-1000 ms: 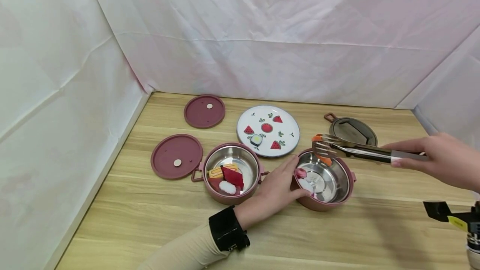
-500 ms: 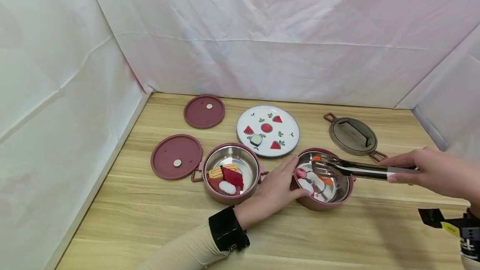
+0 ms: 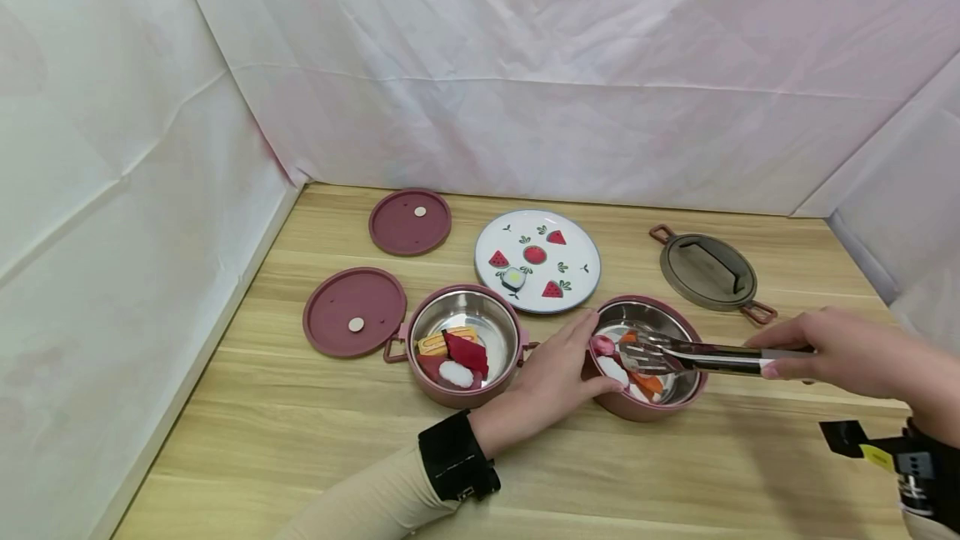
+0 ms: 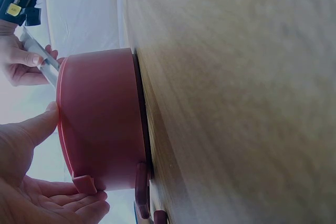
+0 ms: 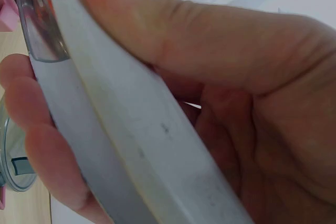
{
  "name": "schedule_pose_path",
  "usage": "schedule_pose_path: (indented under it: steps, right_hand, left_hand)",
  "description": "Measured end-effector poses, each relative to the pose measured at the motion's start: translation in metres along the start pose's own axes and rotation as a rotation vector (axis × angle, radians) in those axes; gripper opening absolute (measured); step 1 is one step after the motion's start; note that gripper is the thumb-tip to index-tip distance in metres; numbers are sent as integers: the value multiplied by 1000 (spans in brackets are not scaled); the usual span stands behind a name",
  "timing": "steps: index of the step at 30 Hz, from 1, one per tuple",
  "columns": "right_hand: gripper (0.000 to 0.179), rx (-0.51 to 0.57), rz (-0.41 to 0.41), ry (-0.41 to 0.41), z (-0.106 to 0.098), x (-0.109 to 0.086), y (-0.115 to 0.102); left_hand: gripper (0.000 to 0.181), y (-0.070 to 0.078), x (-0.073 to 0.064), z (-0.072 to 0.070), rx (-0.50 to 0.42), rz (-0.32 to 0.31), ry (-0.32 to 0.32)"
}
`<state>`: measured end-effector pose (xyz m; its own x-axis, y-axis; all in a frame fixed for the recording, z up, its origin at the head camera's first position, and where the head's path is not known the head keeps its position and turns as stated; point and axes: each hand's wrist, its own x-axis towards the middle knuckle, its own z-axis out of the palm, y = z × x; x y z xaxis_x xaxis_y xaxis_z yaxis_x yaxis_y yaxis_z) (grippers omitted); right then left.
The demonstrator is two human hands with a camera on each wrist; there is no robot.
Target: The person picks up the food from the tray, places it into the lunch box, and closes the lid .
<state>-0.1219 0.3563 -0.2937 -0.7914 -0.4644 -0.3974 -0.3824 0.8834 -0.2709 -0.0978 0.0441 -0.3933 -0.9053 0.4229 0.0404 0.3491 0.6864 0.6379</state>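
Note:
My left hand (image 3: 551,369) holds the left side of the right-hand dusty-red pot (image 3: 637,412). In the left wrist view its thumb lies at the pot's rim and its fingers are by the side handle. Metal serving tongs (image 3: 731,360) are gripped in my right hand (image 3: 832,354); the right wrist view shows thumb and fingers around their pale handles (image 5: 131,119). The slotted tong heads are down inside the pot, over an orange-topped toy sushi piece (image 3: 647,386). Beside it in the pot lie a white piece (image 3: 612,370) and a pink one (image 3: 602,346).
To the left a second pot (image 3: 465,400) contains several toy food pieces. Two dark red lids (image 3: 337,311) lie behind it on the left. A watermelon-patterned plate (image 3: 573,273) bears a small toy roll (image 3: 513,278). A glass lid (image 3: 701,290) is at the back right.
My right hand has lowered the tongs into the right-hand pot and moved slightly left, bringing the orange-topped sushi from the rim down inside. The left hand has stayed at the pot.

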Motion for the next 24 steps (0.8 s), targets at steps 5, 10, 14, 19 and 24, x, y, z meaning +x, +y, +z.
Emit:
schedule_pose_path:
  steps: [5, 10, 14, 19, 24]
  right_hand:
    - [49, 20, 10, -44, 2, 2, 1]
    - [51, 19, 21, -58, 3, 3, 2]
    - [52, 23, 28, -61, 3, 4, 2]
    - [49, 6, 14, -40, 3, 5, 2]
    - [47, -10, 0, -25, 2, 3, 2]
  left_hand:
    - [91, 0, 0, 0, 3, 0, 5]
    - [92, 0, 1, 0, -2, -10, 2]
    - [92, 0, 1, 0, -3, -10, 3]
    - [92, 0, 1, 0, -1, -7, 9]
    - [91, 1, 1, 0, -1, -12, 4]
